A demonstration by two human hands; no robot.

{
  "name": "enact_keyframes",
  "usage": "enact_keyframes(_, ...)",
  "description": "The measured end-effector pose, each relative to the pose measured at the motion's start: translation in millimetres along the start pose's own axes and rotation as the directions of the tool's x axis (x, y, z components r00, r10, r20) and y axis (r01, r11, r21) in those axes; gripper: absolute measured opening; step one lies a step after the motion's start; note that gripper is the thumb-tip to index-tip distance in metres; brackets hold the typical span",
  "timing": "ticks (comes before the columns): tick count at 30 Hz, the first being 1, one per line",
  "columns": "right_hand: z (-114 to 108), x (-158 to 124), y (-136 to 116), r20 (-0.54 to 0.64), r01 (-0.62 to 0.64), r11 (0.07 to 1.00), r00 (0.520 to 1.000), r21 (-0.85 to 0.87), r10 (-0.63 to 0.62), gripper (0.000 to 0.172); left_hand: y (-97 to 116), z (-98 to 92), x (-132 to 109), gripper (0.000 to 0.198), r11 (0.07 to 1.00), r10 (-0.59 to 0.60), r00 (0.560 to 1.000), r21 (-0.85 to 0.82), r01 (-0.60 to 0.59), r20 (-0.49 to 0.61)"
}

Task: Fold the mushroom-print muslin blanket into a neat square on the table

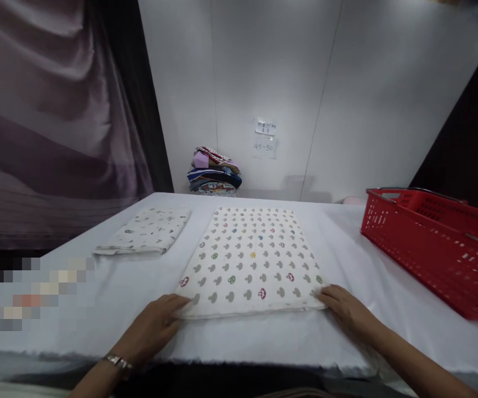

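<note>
A white cloth printed with small mushrooms (247, 265) lies folded flat on the white-covered table (139, 309) in front of me. My left hand (158, 320) pinches its near left corner, with the thumb below and the fingers on top. At the near right corner, my right hand (344, 309) grips the edge in the same way. A bracelet circles my left wrist. To the left rests a second folded white cloth (147, 229) with a sparse grey print, apart from both hands.
A red plastic basket (430, 243) with metal handles stands at the right. Behind the table's far edge rises a stack of folded fabrics (214, 174) against the wall. Handwritten paper signs (265, 138) hang there. A mauve curtain (48, 121) drapes at left; a patch is pixelated.
</note>
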State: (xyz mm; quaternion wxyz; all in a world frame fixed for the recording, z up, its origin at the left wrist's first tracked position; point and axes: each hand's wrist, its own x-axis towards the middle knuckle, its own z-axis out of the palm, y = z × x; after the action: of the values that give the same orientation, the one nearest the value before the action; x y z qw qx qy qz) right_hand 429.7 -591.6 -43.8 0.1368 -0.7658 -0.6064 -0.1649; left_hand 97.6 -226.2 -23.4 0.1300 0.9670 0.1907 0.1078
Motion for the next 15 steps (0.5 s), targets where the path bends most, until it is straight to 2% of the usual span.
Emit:
enact_keyframes(3,0.8,1.0,5.2,0.07,-0.035,0.987,0.997,0.157,0.024,0.048,2.0,-2.2,12.7,0.034,0.997,-0.051,0.996,-0.066,0.047,-0.07)
enact_keyframes(6,9.5,20.3,7.4,0.041,-0.133,0.959,0.991,0.252,0.126,0.044,8.9,3.8,41.0,0.042,0.997,-0.06,0.991,-0.058,0.053,-0.122)
enact_keyframes(8,18.8,45.3,5.6,0.075,-0.17,0.937,0.985,0.306,0.154,0.04,13.1,11.1,66.2,0.046,0.999,-0.038,0.995,-0.013,0.037,-0.088)
enact_keyframes(10,29.3,74.0,5.1,0.148,-0.218,0.922,0.973,0.318,0.179,0.042,14.0,19.3,90.5,0.052,0.997,-0.059,0.998,0.056,0.059,-0.009)
enact_keyframes(13,46.4,105.2,16.0,0.271,-0.304,0.93,0.931,0.206,0.245,0.053,7.9,31.5,113.4,0.064,0.975,-0.182,0.978,0.151,0.165,0.106)
enact_keyframes(15,57.6,109.2,30.4,0.33,-0.351,0.933,0.892,0.076,0.308,0.06,1.1,38.2,116.6,0.07,0.961,-0.242,0.959,0.174,0.215,0.151)
